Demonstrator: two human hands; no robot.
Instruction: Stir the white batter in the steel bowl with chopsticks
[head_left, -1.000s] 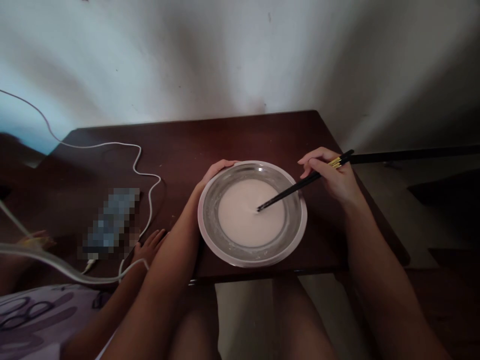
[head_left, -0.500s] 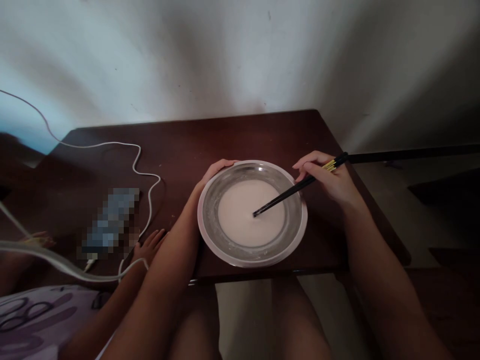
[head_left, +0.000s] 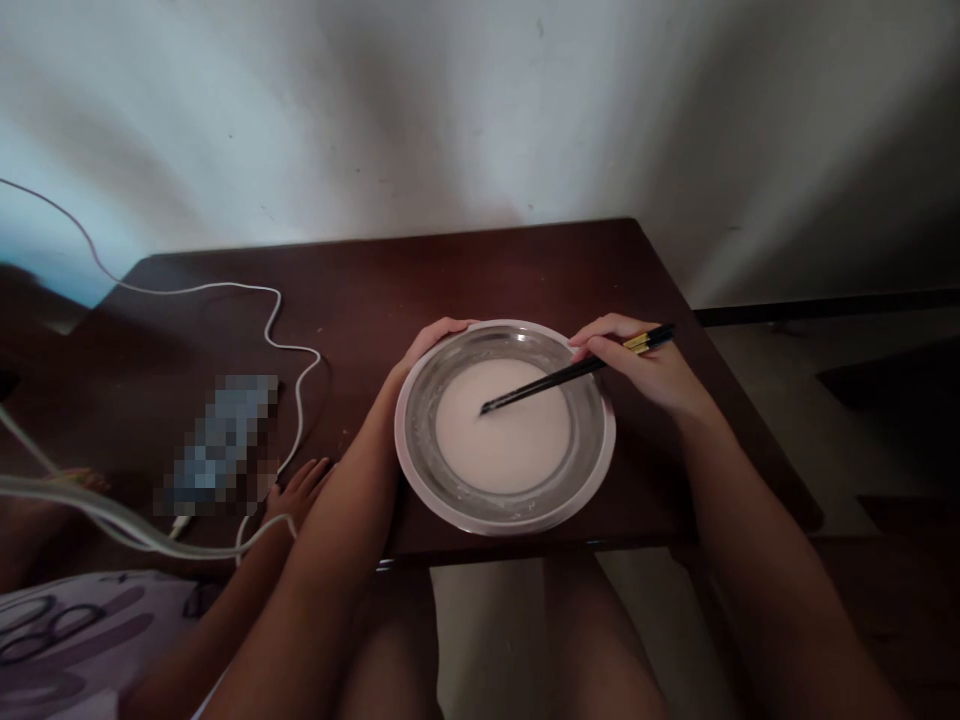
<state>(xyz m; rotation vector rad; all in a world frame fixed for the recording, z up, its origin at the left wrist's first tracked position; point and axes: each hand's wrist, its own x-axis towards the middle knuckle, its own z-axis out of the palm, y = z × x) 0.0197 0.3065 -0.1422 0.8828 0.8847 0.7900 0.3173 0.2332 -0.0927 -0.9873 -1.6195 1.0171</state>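
A round metal bowl (head_left: 409, 450) stands near the front edge of the dark table, with a smooth off-white batter-like liquid (head_left: 502, 455) in it. My left hand (head_left: 437, 338) is curled round the bowl's far left rim; part of its fingers is hidden behind the rim. In my right hand (head_left: 634, 360), above the right rim, is a pair of black chopsticks (head_left: 551, 380) with gold bands, held closed together. Their tips slant down to the left and meet the liquid a little left of its middle.
The brown table (head_left: 480, 275) reaches back to a pale wall (head_left: 480, 120). At left lies a phone-like device (head_left: 225, 435), blurred out, with a white cable (head_left: 292, 345) winding past it. Another person's hand (head_left: 304, 490) rests on the table beside my left forearm.
My right hand has shifted left and slightly down toward the bowl. The chopstick tips have moved left and a little farther back through the liquid. The bowl and my left hand stay in place.
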